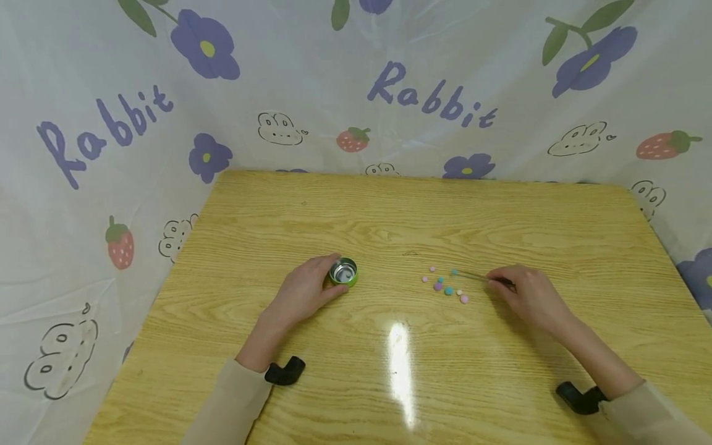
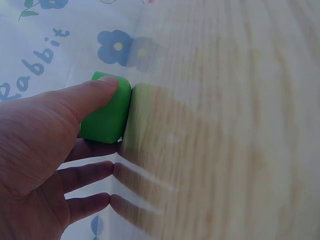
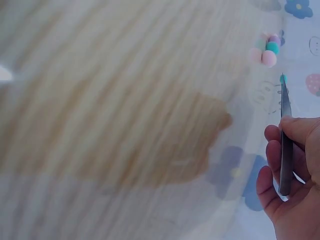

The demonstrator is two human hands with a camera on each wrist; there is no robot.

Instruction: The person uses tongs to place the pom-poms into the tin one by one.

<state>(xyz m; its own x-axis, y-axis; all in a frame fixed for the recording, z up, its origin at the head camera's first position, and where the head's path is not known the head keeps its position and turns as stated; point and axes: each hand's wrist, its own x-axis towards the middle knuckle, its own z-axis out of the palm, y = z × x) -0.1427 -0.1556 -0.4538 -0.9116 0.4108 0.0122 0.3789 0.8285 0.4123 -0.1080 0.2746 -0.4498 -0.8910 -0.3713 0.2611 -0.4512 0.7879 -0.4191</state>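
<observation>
In the head view my left hand [image 1: 306,287] holds a small round tin [image 1: 343,272], green outside and silvery inside, upright on the table. The left wrist view shows its green side [image 2: 107,112] between thumb and index finger, with the other fingertips at the table top. My right hand [image 1: 528,293] pinches slim metal tweezers [image 3: 286,145] pointing left. At their tips is a small turquoise ball [image 3: 283,79], a little above the table in the right wrist view. Just left of and below the tips lie several small balls [image 1: 448,290] in pink, purple, blue and cream.
The wood-grain table [image 1: 267,216] is glossy, with a bright reflection near its front. A white curtain [image 1: 311,74] printed with flowers, rabbits and strawberries hangs behind it and along both sides. Black wrist mounts [image 1: 286,371] sit on both forearms.
</observation>
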